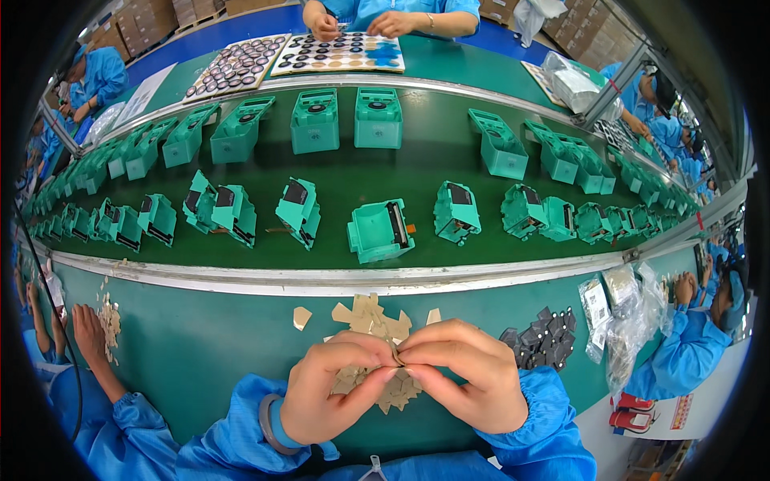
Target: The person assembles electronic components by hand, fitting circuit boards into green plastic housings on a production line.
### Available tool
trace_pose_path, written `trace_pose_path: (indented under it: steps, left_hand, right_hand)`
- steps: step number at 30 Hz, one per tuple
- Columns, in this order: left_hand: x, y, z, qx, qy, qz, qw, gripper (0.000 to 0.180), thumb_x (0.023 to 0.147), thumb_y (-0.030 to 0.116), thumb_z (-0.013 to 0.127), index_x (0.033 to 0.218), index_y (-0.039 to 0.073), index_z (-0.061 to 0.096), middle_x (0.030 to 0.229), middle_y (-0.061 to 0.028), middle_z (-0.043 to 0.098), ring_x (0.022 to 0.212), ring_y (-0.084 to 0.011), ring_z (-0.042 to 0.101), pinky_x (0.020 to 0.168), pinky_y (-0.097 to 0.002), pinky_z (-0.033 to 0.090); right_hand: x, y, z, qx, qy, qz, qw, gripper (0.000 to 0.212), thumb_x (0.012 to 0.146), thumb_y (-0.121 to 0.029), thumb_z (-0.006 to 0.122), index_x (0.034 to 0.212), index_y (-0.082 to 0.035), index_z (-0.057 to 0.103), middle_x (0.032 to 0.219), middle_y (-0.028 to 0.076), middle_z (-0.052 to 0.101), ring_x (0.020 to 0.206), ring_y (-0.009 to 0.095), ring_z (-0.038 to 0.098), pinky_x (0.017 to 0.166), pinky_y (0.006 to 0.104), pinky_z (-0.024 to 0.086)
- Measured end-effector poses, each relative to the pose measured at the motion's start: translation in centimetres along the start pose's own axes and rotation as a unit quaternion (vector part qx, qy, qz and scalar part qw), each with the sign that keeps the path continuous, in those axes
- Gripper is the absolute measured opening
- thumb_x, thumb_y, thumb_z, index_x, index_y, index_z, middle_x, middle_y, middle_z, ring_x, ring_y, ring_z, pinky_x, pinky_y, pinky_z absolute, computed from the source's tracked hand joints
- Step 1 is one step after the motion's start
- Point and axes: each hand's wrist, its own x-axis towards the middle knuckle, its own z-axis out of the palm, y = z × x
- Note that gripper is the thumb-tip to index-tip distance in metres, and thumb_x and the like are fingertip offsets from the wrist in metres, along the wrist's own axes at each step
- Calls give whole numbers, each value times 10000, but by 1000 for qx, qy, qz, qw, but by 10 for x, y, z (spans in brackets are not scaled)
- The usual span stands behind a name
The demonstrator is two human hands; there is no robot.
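Observation:
My left hand (330, 386) and my right hand (475, 375) meet fingertip to fingertip above the green table. Between them they pinch a small, thin beige piece (397, 355), seen nearly edge-on. Both hands are closed, thumbs below and index fingers above. Under and behind them lies a heap of flat beige pieces (370, 315) with angular outlines, partly hidden by my hands. One loose beige piece (301, 317) rests left of the heap. Right of my right hand is a pile of small black parts (547, 337).
A metal rail (337, 282) separates my table from a dark green belt carrying rows of green plastic housings (378, 230). Clear plastic bags (624, 309) lie at the right. A co-worker's hand (90, 335) is at the left. Across the belt, another person handles round parts on boards (341, 54).

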Motion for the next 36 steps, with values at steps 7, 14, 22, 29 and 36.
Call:
trace_pose_path:
  steps: [7, 14, 22, 29, 36]
  left_hand:
    - [-1, -1, 4, -87, 0, -29, 996, 326, 813, -124, 549, 1023, 31, 353, 938, -190, 565, 854, -204, 593, 744, -311, 485]
    - [-1, -1, 10, -96, -5, -31, 995, 303, 835, -128, 509, 1019, 39, 337, 944, -191, 542, 851, -187, 572, 743, -305, 474]
    - [-1, -3, 13, -74, -18, -25, 997, 288, 841, -117, 509, 1024, 41, 352, 952, -186, 537, 821, -173, 557, 722, -293, 465]
    - [-1, -7, 20, -104, 6, -43, 994, 271, 835, -114, 522, 1006, 25, 363, 949, -183, 541, 840, -176, 550, 732, -286, 461]
    - [2, -8, 27, -174, 69, -97, 978, 258, 845, -117, 496, 1006, 34, 363, 984, -167, 549, 890, -162, 555, 751, -285, 471]
  right_hand:
    - [-1, 7, -4, 23, -10, 2, 1000, 202, 702, 32, 673, 895, 9, 618, 897, 96, 611, 785, 238, 615, 632, 308, 489]
    - [-4, 7, -7, 40, -8, 7, 999, 182, 720, 44, 657, 894, 12, 615, 893, 96, 610, 780, 231, 613, 623, 297, 493]
    - [-5, 10, -11, 65, -19, 12, 998, 187, 725, 67, 640, 901, 15, 609, 900, 96, 599, 759, 221, 608, 589, 286, 493]
    - [-8, 16, -9, 45, -3, 9, 999, 188, 726, 54, 648, 903, 16, 598, 900, 100, 594, 759, 228, 607, 600, 288, 495]
    - [-4, 20, -11, 41, 14, 44, 998, 216, 751, 6, 656, 958, -4, 597, 918, 105, 612, 818, 240, 591, 688, 319, 472]
